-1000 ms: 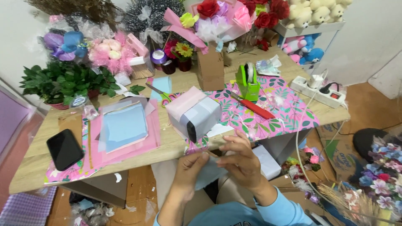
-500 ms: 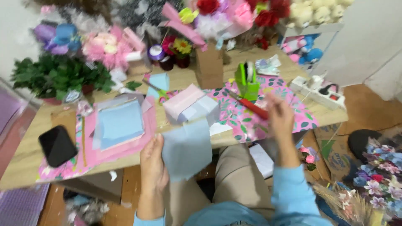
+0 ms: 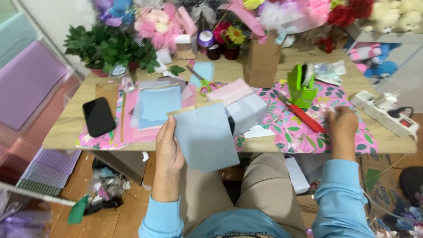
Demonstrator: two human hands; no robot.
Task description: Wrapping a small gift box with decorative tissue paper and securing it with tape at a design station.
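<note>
Bare floral paper (image 3: 348, 147) lies open beside the right hand (image 3: 341, 125), hemmed by the red knife (image 3: 302, 115), green tape dispenser (image 3: 301, 83) and power strip (image 3: 383, 112).
</note>
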